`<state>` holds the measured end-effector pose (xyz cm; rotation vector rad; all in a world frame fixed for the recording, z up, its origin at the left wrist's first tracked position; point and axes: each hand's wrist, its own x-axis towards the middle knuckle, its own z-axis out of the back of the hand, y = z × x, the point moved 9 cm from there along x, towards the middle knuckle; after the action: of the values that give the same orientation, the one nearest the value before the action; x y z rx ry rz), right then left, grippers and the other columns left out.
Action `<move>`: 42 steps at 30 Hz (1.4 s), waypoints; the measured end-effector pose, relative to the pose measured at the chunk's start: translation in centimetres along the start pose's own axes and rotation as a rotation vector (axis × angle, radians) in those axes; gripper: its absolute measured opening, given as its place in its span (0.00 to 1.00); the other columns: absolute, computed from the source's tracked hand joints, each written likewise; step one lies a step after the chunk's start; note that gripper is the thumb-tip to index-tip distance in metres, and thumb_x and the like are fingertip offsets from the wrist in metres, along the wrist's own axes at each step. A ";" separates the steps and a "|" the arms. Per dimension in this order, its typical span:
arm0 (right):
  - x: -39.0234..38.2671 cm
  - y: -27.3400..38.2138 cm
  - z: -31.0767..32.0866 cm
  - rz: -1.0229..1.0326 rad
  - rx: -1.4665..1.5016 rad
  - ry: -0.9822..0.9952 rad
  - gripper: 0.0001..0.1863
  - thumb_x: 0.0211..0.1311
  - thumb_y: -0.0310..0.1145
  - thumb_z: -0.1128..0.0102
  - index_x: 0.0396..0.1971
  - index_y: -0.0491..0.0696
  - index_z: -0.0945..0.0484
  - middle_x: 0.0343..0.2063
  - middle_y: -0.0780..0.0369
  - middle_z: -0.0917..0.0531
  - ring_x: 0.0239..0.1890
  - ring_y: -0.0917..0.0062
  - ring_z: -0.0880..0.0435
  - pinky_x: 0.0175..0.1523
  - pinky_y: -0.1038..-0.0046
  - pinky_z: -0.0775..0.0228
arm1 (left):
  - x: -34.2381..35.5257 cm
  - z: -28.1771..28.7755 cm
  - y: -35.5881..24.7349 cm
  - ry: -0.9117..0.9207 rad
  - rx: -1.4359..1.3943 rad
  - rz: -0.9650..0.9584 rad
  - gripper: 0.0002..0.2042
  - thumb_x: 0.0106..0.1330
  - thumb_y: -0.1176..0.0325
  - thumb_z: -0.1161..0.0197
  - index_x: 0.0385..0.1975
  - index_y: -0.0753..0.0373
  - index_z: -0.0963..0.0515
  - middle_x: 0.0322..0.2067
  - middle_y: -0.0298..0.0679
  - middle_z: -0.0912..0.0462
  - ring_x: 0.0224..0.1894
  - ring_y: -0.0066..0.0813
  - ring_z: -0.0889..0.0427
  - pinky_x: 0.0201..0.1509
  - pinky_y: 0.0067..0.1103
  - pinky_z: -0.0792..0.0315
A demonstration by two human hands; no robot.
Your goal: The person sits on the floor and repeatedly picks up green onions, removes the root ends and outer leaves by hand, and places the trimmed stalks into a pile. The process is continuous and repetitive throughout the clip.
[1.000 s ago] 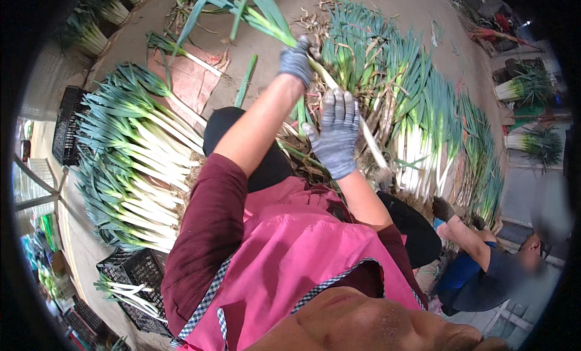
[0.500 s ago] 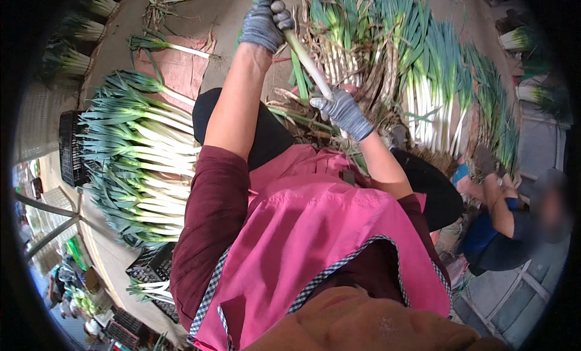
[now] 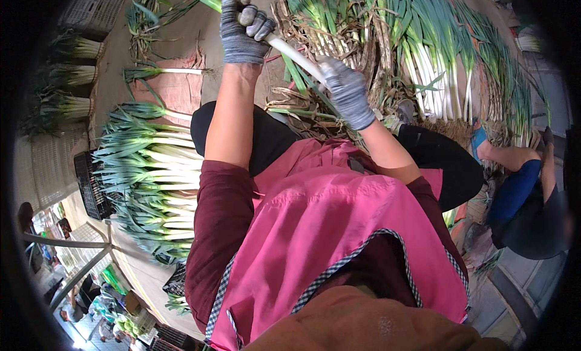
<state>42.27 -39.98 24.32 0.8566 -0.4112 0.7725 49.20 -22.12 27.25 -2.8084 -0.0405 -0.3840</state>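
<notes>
My left hand point(image 3: 245, 31), in a grey knit glove, is closed round a leek point(image 3: 290, 52) high in the head view, its green top reaching up-left and its white shank angled down-right. My right hand point(image 3: 346, 92), gloved alike, grips the lower end of that same shank, so its root end is hidden. Below and around the shank lie dried leaves and loose green strips point(image 3: 293, 106). Trimmed leeks point(image 3: 157, 169) form a long row to my left; untrimmed bunches point(image 3: 426, 78) lie to the right.
A single leek point(image 3: 175, 71) rests on pink sacking point(image 3: 175, 91). A black crate point(image 3: 91, 184) stands beside the left row. A co-worker point(image 3: 520, 206) sits close at my right. Bundled leeks point(image 3: 78, 72) line the far left, and several distant people show at lower left.
My right hand, flat with spread fingers a second ago, has closed on the leek. My left hand and the leek sit further up-left. The view has shifted, and the co-worker appears higher at the right.
</notes>
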 end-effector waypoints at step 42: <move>-10.5 0.6 -3.8 -1.039 1.108 0.555 0.23 0.56 0.46 0.51 0.40 0.40 0.31 0.13 0.67 0.28 0.13 0.86 0.31 0.18 0.85 0.35 | -1.9 6.5 -0.5 -0.560 0.125 -0.003 0.14 0.57 0.52 0.48 0.19 0.53 0.35 0.08 0.25 0.40 0.07 0.16 0.47 0.08 0.16 0.50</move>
<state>35.01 -41.30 15.98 1.5949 1.0185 0.1532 48.97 -19.69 20.91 -2.6974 -0.1830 0.3981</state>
